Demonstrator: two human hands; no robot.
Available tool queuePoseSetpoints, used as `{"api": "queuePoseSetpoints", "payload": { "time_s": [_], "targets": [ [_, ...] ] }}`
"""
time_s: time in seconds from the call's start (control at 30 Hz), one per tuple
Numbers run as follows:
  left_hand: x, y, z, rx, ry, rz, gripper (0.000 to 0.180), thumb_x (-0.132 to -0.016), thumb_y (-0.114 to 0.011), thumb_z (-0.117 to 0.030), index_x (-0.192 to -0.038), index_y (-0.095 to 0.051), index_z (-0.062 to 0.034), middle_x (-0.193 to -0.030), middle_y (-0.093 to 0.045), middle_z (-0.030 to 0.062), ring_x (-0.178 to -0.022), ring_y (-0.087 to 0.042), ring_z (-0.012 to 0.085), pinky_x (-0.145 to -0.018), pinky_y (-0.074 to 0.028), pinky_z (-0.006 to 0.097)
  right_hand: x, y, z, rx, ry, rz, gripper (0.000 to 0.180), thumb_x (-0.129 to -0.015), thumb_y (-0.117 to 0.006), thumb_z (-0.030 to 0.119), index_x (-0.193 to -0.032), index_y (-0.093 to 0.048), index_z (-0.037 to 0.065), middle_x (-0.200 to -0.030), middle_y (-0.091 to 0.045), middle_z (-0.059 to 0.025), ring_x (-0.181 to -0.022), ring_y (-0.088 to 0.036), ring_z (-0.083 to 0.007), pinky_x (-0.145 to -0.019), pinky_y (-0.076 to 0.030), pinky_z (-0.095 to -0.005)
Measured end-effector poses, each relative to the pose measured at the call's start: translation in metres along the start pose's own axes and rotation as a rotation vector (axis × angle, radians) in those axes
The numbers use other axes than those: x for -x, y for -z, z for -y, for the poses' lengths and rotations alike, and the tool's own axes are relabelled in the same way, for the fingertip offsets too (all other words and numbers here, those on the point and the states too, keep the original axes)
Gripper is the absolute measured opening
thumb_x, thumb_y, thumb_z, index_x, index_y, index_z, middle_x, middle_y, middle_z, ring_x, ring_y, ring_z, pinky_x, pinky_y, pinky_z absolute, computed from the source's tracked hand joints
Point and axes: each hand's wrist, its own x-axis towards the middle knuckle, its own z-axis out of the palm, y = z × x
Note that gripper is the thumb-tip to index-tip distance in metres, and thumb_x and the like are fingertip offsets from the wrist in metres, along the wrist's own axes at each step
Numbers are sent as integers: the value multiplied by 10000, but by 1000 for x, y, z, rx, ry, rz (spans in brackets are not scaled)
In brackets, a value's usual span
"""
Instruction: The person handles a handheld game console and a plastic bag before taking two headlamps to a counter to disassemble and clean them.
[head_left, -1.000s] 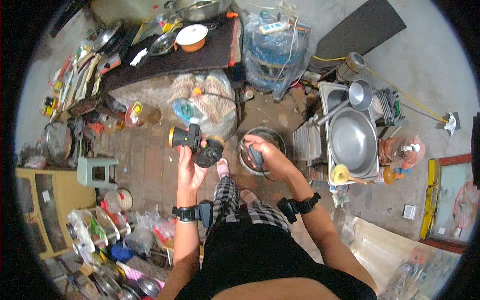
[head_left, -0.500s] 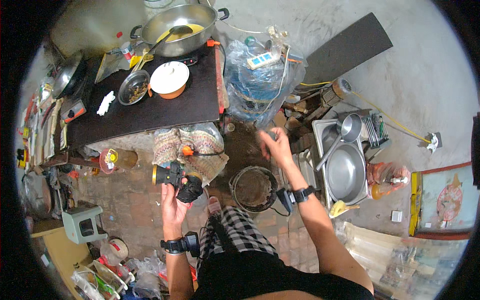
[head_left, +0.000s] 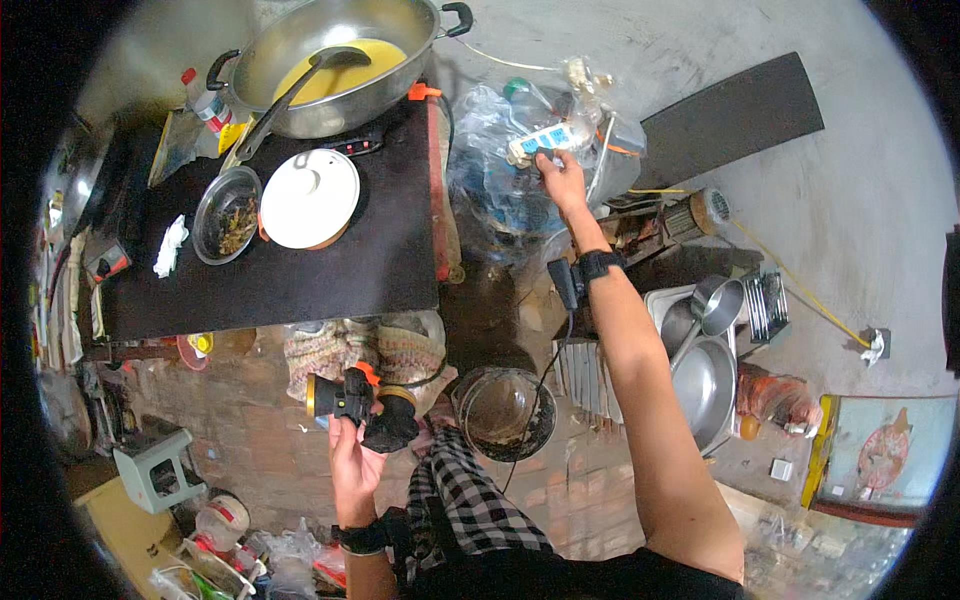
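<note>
Head view, looking down. The left hand holds one black, blocky power tool with orange trim and a yellow-rimmed round end; its grip is wrapped closed around the tool's lower body, thumb and fingers pressed to the casing. The tool sits just below the front edge of the dark surface, above a brick-paved floor.

The right hand reaches up to one white, rectangular power strip, right of the dark surface; the fingertips touch its lower edge, the grip partly curled, and whether it pinches the strip cannot be told. The strip lies on a crumpled, clear plastic bag. One black band circles each wrist.

On the dark surface, a matte rectangular slab, stand three round vessels: one large shiny metal wok holding yellow liquid and one long ladle; one smooth white lid; and one small glass-like bowl of dark scraps just left of it. One sooty round pot stands below the surface's right corner, near the tool.
</note>
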Motion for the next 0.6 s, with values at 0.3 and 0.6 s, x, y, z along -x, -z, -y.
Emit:
{"api": "queuePoseSetpoints", "payload": {
  "time_s": [0.3, 0.6],
  "targets": [
    [-16, 21, 7, 127, -1, -46, 430, -893, -461, -175, -1288, -319, -79, -1213, -455, 139, -1037, -490, 229, -895, -412, 411, -61, -13, -26, -134, -110, -41, 472, -758, -630, 81, -1179, -438, -10, -644, -579, -132, -442, -554, -176, -377, -472, -307],
    [-27, 21, 5, 111, -47, -94, 384, -904, -419, -143, -1263, -332, -39, -1166, -474, 127, -1020, -486, 227, -911, -386, 400, -74, -21, -4, 274, -71, -39, 233, -716, -632, 105, -833, -575, -88, -598, -597, -148, -453, -601, -193, -401, -494, -286]
  ]
}}
